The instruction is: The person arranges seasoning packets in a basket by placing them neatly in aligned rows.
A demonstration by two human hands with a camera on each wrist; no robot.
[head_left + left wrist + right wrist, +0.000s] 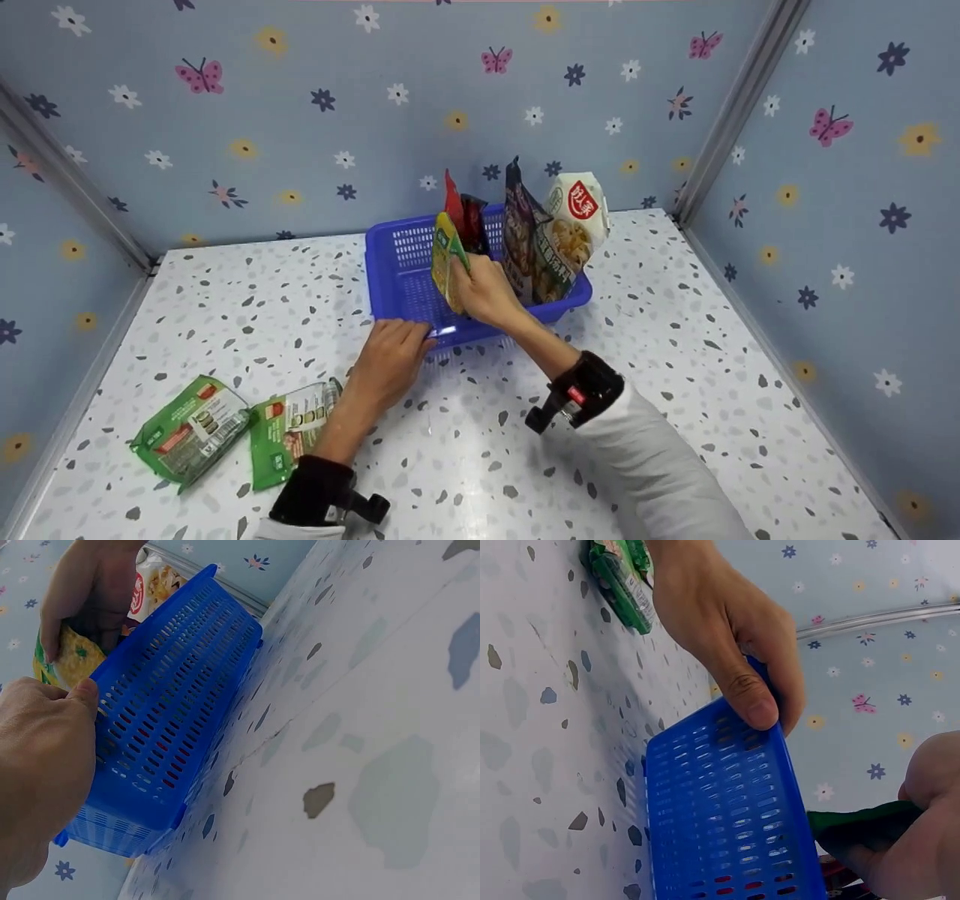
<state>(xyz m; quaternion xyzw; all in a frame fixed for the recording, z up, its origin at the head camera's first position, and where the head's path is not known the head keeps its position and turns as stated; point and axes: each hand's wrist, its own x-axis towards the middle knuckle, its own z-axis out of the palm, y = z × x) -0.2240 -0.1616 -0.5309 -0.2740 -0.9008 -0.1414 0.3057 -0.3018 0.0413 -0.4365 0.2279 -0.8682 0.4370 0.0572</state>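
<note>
A blue plastic basket [397, 300] with slotted walls stands on the table near the back wall. My left hand [390, 356] grips its near rim at the left corner, thumb outside and fingers over the edge, as the right wrist view shows. Over the basket's middle, my right hand [487, 289] pinches a yellow and green food bag [444, 259], held upright inside the rim. Behind that bag stands a red bag [466, 217]. On the basket's right side, a dark food bag [520, 232] and a white and dark green food bag [574, 232] stand upright, rising above the rim.
Two green food bags lie flat on the speckled table at the left, one farther out [196, 431] and one [289, 431] partly behind my left forearm. Flower-patterned walls [420, 97] enclose the table at the back and both sides.
</note>
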